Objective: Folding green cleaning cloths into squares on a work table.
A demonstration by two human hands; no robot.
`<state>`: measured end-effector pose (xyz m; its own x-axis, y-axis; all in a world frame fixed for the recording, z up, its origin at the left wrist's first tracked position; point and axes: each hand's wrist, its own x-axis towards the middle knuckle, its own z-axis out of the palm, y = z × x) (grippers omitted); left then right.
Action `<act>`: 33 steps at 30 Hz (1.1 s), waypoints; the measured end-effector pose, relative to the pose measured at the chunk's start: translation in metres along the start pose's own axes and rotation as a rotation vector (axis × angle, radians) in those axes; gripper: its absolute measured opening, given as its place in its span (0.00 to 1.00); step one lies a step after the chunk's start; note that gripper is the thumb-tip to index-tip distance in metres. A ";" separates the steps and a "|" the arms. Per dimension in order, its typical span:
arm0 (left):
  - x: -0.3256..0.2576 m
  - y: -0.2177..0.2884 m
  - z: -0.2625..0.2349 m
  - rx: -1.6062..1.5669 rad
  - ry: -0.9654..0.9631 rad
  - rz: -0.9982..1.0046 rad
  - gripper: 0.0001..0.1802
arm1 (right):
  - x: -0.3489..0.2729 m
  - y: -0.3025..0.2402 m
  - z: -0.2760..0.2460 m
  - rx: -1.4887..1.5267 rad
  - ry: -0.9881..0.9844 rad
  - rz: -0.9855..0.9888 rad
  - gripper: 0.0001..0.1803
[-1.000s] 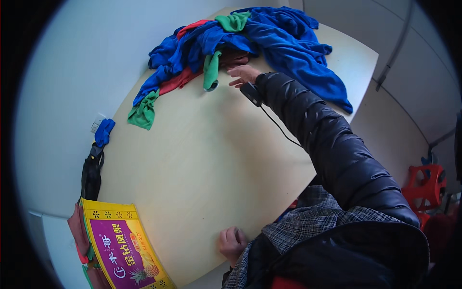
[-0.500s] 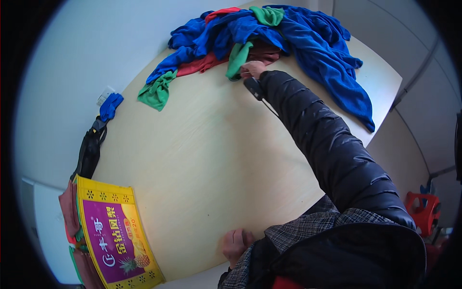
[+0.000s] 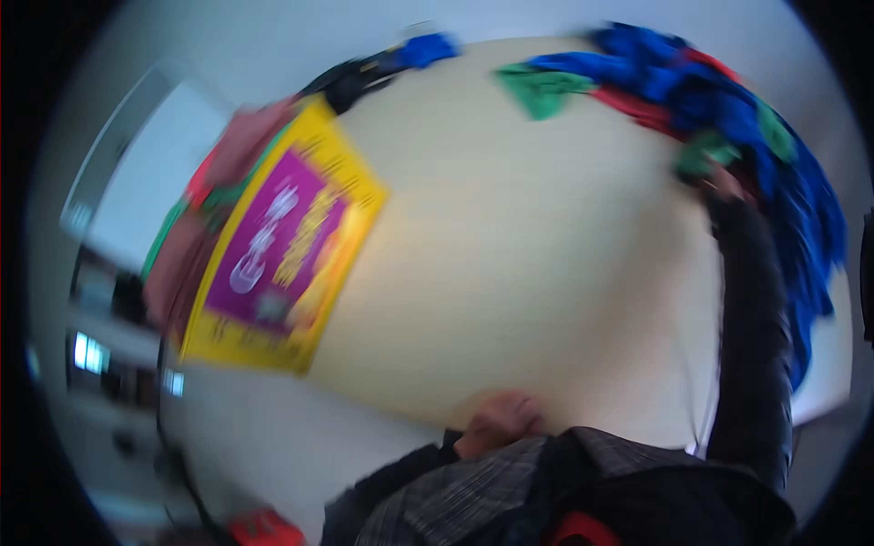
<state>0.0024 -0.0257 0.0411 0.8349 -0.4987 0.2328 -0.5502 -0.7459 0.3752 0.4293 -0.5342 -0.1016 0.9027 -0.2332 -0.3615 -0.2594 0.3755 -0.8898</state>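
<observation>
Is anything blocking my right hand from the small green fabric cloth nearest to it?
Nothing visible stands between them: your bare right hand is right at the small green fabric cloth, with the heaped blue fabric off to the right. Blur hides whether your fingers grip it.

I see the person's right arm (image 3: pixel 751 337) reaching far out, nearly straight, its dark sleeve covering it down to the wrist. The right hand (image 3: pixel 726 185) sits at the far end of that reach, too blurred for me to make out how each finger bends. The left arm (image 3: pixel 387 482) stays close to the body, folded across the front. From its dark cuff pokes the left hand (image 3: pixel 503 423), fingers curled in toward the palm, knuckles rounded, well apart from the right.
</observation>
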 end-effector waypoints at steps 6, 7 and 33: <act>-0.019 -0.008 0.000 -0.101 0.252 0.128 0.10 | 0.129 -0.094 -0.176 -0.981 0.098 -0.599 0.19; -0.030 -0.001 -0.006 -0.050 0.283 0.099 0.10 | 0.145 -0.087 -0.132 -0.943 0.036 -0.647 0.19; -0.012 0.014 0.004 -0.741 0.202 -0.197 0.21 | -0.527 0.085 0.156 -0.282 -0.747 0.301 0.14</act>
<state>-0.0156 -0.0315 0.0395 0.9414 -0.2456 0.2313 -0.2989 -0.2888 0.9096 -0.0151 -0.2392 0.0574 0.7455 0.5307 -0.4033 -0.5109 0.0664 -0.8571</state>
